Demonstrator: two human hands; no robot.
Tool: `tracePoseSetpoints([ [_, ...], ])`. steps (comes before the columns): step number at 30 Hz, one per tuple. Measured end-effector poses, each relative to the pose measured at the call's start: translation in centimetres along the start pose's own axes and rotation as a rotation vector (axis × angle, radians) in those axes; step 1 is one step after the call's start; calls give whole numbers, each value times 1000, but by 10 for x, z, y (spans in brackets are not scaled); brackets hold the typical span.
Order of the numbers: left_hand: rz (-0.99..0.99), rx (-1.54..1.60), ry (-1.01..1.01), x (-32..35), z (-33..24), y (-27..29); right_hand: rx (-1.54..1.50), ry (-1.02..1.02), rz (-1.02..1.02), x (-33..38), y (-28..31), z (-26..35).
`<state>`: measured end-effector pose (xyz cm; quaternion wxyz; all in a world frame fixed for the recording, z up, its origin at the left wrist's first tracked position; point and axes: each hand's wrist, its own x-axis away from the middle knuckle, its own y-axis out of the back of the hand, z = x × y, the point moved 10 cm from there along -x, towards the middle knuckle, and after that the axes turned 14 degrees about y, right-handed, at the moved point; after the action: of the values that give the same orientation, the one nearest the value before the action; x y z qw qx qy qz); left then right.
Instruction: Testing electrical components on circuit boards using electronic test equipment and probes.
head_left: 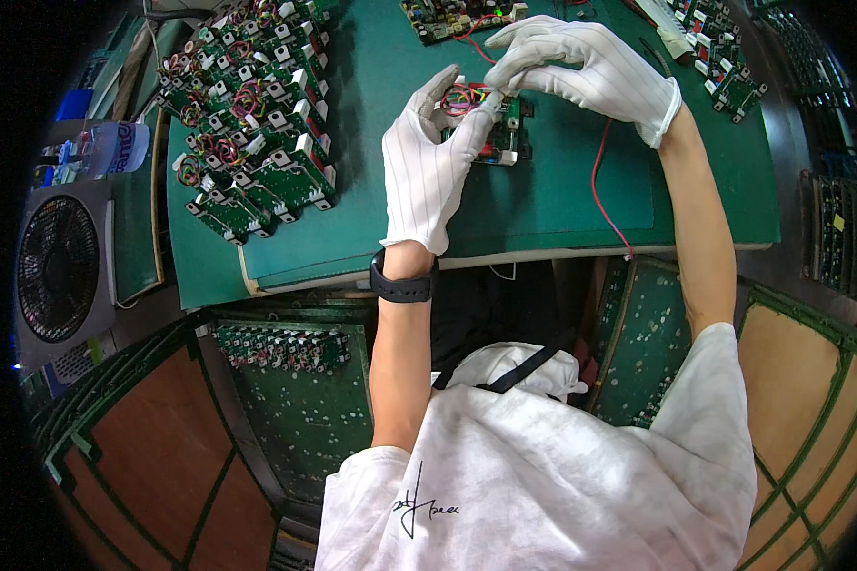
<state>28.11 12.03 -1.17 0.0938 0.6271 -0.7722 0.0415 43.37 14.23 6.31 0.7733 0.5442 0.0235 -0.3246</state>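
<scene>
Both my hands wear white striped gloves over a green mat point(562, 190). My left hand point(430, 162) grips a small green circuit board point(505, 133) with white connectors and a bundle of coloured wires point(459, 98). My right hand point(581, 65) comes from above, its fingers pinching at the top of the same board beside the wires. A black band sits on my left wrist point(402, 284). A thin red wire point(600, 181) trails from the board down to the mat's front edge.
Several similar green boards with wire coils lie in rows at the left point(252, 114). More boards sit at the far top point(448, 19) and top right point(724, 57). A small fan point(59, 268) and a water bottle point(109, 147) stand left. Green trays lie below the bench.
</scene>
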Motion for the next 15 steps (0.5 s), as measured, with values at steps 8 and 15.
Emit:
tracePoseSetpoints([
  [8,5,181,-25,-1,-5,-9,121,4,46,0,5,-1],
  [15,-421,-670,-468,57,-41,4,-96,-284,-292,31,93,27],
])
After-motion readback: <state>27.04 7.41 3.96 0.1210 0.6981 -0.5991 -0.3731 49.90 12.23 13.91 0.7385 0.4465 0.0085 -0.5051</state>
